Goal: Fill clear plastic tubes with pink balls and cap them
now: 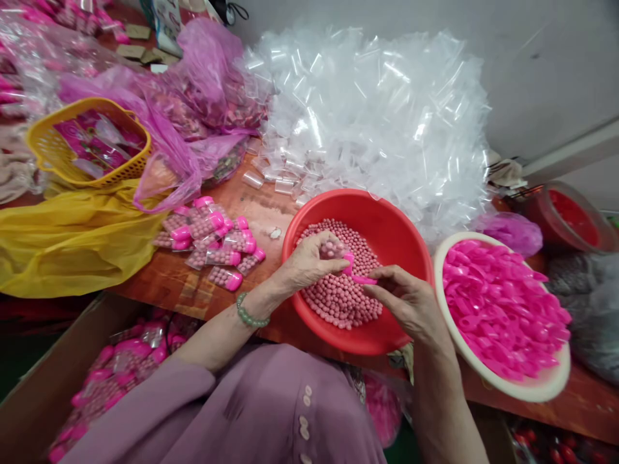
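Note:
My left hand (307,263) is closed around a small clear tube (333,249) with pink beads in it, above the red basin (399,235). A bright pink plastic piece (363,280) with a narrow handle reaches the tube's right end. Thumb and fingers of my right hand (411,298) pinch that handle. Whether the piece is seated in the tube or only touching it, I cannot tell. Loose pink beads (338,303) cover the basin floor below both hands.
Clear empty tubes (377,109) form a large heap behind the basin. At right, a white basin (546,386) holds pink plastic pieces. Filled, pink-capped tubes (225,241) lie left. Farther left are a yellow basket (53,148) and yellow bag (72,241). A box of filled tubes (120,367) stands below.

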